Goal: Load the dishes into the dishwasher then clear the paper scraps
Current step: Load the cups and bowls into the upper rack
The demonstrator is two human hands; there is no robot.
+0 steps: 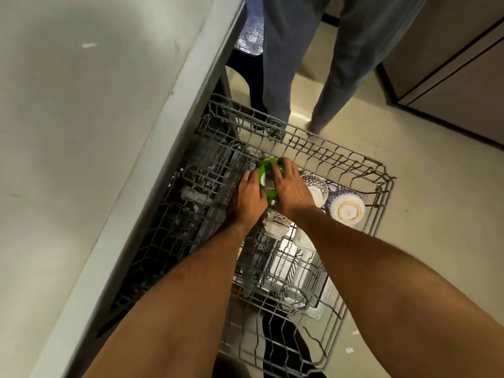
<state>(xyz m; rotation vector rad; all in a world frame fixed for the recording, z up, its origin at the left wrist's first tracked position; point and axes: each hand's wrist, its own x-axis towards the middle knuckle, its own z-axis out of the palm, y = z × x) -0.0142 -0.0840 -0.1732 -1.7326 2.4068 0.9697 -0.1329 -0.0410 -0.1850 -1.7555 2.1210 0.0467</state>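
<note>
Over the pulled-out rack (381,184), a green bowl (268,174) is held between the left hand (249,197) and right hand (290,186), fingers (283,166) curled on its rim. It is judged light, stiff and slippery, best gripped by both sides.

No legible text, brand, number or sign appears anywhere in this view. The green bowl (268,174), held between the two hands over the dishwasher rack (354,170), carries a small pale sticker on its underside, but its print is too blurred to read. The blue-patterned bowls (346,207) inverted in the rack show only decoration and a gold ring, no maker's mark that can be made out. The countertop (81,132) bears no lettering
</note>
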